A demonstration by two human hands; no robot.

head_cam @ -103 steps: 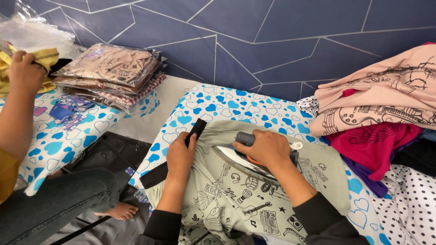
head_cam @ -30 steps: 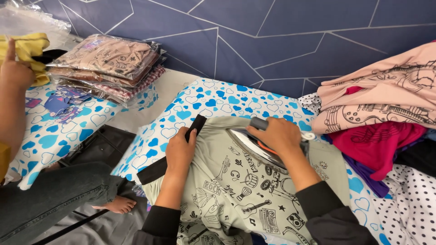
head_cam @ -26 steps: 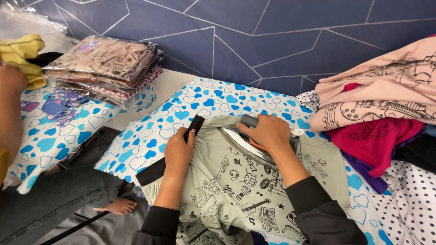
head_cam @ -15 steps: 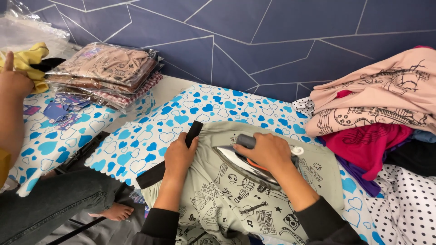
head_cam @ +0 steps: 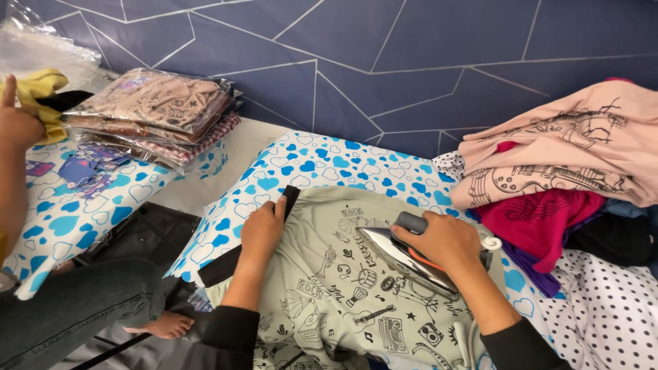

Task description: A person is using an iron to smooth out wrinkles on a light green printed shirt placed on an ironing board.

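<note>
- Far left of both hands: a co-worker's hand (head_cam: 17, 123), raised beside a yellow cloth (head_cam: 38, 92); that person's bare foot (head_cam: 164, 325) shows below. Not the wearer's.
- Up-left of the left hand: a stack of bagged folded garments (head_cam: 154, 113) on a blue-heart sheet (head_cam: 82, 212).
- Left hand (head_cam: 264, 229): palm down, fingers together and flat on the grey-green printed shirt (head_cam: 329, 288), at its dark-trimmed edge (head_cam: 291, 199). Forearm runs nearly straight up from the lower frame, black sleeve at the wrist.
- Shirt lies spread on the heart-print pad (head_cam: 315, 161), under and between both hands.
- Right hand (head_cam: 442, 243): closed around the handle of an iron (head_cam: 404, 257), which rests on the shirt just right of the left hand. Arm comes in from lower right, wrist bent slightly inward.
- Step, as judged: pressing the shirt, 1 hand holding cloth taut. The next stroke would call for keeping that tension and fingers out of the iron's path.
- Right of the right hand: pile of 2 visible tops, pink printed (head_cam: 555, 151) over magenta (head_cam: 541, 219).
</note>
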